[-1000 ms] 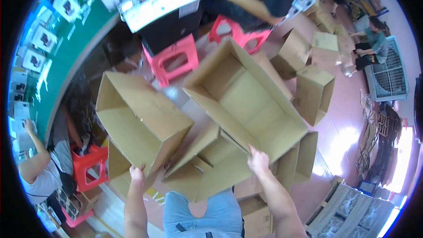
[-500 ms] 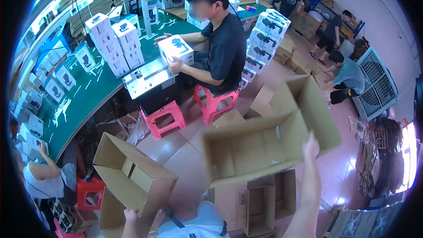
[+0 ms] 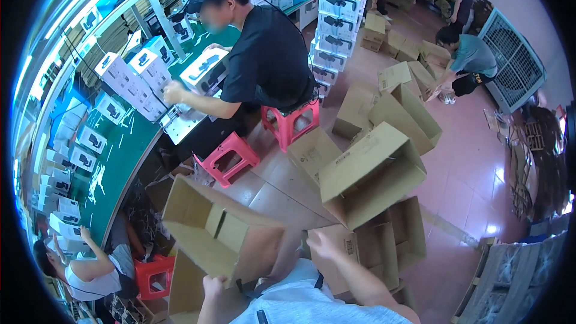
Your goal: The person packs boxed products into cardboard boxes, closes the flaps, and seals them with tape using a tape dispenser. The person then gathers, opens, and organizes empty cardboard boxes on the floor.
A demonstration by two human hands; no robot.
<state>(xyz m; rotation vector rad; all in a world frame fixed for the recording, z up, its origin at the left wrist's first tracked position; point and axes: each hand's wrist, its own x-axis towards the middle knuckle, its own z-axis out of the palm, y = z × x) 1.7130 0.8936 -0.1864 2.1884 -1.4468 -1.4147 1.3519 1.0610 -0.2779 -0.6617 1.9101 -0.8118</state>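
My left hand (image 3: 214, 286) is closed on the lower edge of an open, empty cardboard box (image 3: 252, 243), which is tilted in front of me. My right hand (image 3: 325, 246) is over another cardboard box (image 3: 343, 237), just right of the tilted one. Motion smears its fingers, so their shape is unclear. Beyond it, a large open carton (image 3: 369, 165) leans on its side among other cartons, with neither of my hands on it. A further carton (image 3: 186, 279) stands under the left one, partly hidden by my arm.
A co-worker (image 3: 270, 54) sits at a green workbench (image 3: 129, 156) with a white printed box. Pink stools (image 3: 228, 159) stand beside them. White boxes (image 3: 336, 30) are stacked behind. Another person (image 3: 471, 63) bends over cartons near a large fan (image 3: 513, 60). Wrapped goods (image 3: 510, 282) are at lower right.
My right hand has let go of the large carton, which now lies farther off on the other cartons. That hand has moved left. The left-hand box appears farther right in view.
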